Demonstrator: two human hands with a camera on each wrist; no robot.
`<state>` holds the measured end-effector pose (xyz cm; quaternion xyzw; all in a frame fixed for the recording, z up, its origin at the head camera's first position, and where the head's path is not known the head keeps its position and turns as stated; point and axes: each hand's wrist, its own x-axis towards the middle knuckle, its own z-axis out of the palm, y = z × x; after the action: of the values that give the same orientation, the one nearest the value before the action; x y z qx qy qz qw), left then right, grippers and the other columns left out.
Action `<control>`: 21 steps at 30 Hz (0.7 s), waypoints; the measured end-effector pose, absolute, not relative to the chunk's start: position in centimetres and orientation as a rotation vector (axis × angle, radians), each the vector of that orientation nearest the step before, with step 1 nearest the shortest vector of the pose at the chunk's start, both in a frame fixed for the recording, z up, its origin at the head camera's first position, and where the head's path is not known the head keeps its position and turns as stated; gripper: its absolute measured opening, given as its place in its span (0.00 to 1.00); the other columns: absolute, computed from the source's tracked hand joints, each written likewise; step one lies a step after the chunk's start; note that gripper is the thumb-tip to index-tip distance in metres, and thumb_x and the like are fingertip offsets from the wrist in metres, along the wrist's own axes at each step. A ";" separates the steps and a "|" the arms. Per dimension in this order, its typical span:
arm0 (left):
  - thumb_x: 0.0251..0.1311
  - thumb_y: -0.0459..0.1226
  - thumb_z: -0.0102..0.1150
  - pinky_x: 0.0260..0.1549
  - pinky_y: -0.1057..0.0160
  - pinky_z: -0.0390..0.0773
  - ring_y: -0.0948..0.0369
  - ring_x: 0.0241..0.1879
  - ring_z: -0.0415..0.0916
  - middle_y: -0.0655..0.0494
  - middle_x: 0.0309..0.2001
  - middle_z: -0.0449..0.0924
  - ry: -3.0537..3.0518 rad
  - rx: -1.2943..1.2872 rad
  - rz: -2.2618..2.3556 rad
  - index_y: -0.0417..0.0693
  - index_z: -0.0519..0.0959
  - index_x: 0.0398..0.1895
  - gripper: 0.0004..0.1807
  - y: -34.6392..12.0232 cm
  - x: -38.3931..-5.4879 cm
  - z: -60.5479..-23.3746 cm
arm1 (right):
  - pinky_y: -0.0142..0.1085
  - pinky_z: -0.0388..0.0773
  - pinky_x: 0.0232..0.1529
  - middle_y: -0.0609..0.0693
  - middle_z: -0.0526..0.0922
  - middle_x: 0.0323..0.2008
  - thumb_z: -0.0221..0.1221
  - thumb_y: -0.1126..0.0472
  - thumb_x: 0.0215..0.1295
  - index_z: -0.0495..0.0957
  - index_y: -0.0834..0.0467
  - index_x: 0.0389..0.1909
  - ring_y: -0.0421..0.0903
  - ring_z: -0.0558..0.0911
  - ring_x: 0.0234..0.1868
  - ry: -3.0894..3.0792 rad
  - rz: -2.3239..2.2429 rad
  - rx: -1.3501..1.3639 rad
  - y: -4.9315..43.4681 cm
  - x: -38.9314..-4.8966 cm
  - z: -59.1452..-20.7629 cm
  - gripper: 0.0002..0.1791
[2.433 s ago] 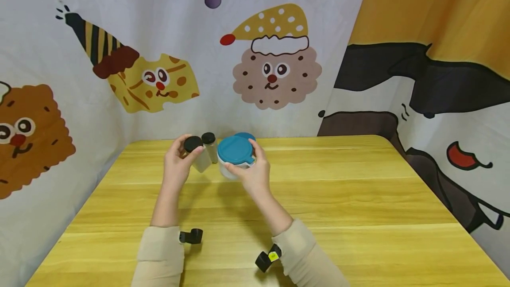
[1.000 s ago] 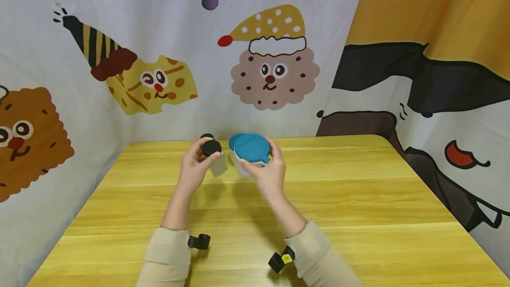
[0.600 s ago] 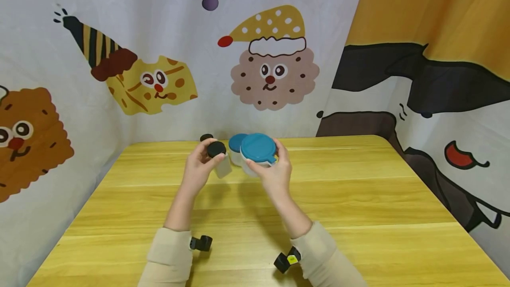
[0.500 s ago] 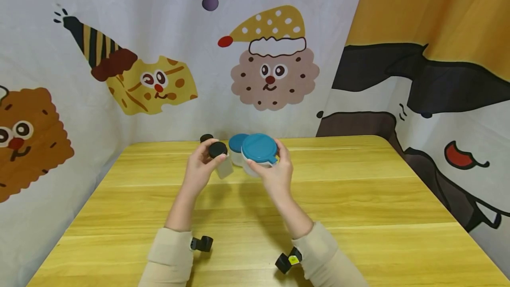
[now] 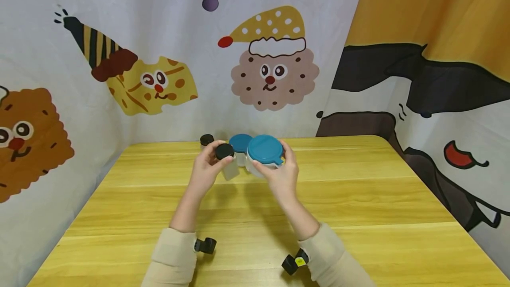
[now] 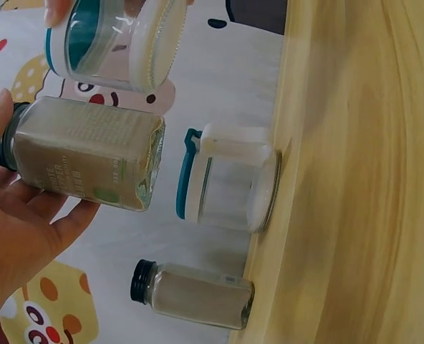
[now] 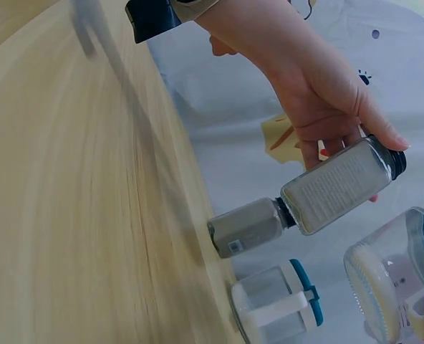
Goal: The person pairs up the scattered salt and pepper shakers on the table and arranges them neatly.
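Note:
My left hand (image 5: 205, 169) grips a square glass spice bottle (image 6: 90, 150) near its black cap, fingers and thumb curled round it. The bottle is raised off the table and filled with greyish-brown powder. Close on its right, my right hand (image 5: 283, 178) holds a clear seasoning jar (image 5: 264, 149) with a blue lid, also raised; its thumb is at the front. Behind them, a second blue-lidded jar (image 6: 226, 186) with a white handle stands on the table. Left of that jar stands a second black-capped spice bottle (image 6: 201, 294), partly hidden by my left hand in the head view.
The wooden table (image 5: 358, 198) reaches back to a cartoon-printed curtain (image 5: 159, 21), and both standing containers are close to that back edge. Small black camera mounts (image 5: 206, 246) sit at the sleeve cuffs.
Both hands have moved to the right, carrying the bottle and the jar. The jar and bottle standing behind show more in the head view than a second ago.

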<state>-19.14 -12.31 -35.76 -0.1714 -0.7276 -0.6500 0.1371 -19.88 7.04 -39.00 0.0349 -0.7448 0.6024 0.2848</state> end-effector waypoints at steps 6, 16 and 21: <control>0.57 0.24 0.62 0.40 0.67 0.76 0.60 0.44 0.75 0.34 0.49 0.77 -2.080 -0.534 -1.888 0.30 0.71 0.56 0.22 -12.1 -19.8 -36.7 | 0.49 0.68 0.55 0.56 0.75 0.55 0.79 0.58 0.39 0.68 0.63 0.62 0.51 0.72 0.55 -1.995 1.591 0.074 7.6 -19.7 -39.1 0.46; 0.56 0.26 0.64 0.39 0.66 0.76 0.56 0.44 0.75 0.38 0.48 0.78 -2.078 -0.565 -1.915 0.32 0.72 0.56 0.23 -11.4 -21.1 -38.8 | 0.49 0.68 0.54 0.57 0.75 0.54 0.79 0.59 0.39 0.68 0.63 0.63 0.52 0.72 0.54 -1.988 1.577 0.016 8.6 -19.6 -39.4 0.47; 0.57 0.28 0.64 0.40 0.64 0.77 0.56 0.44 0.75 0.41 0.48 0.78 -2.100 -0.600 -1.933 0.34 0.72 0.56 0.23 -11.0 -21.1 -39.1 | 0.49 0.68 0.54 0.58 0.74 0.54 0.79 0.58 0.39 0.68 0.63 0.63 0.52 0.72 0.54 -1.988 1.564 0.005 9.0 -19.6 -39.5 0.47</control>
<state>-21.05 -10.96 -39.14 -0.2045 -0.7154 -0.6586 0.1122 -19.57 8.99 -39.46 0.0020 -0.7494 0.5896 0.3013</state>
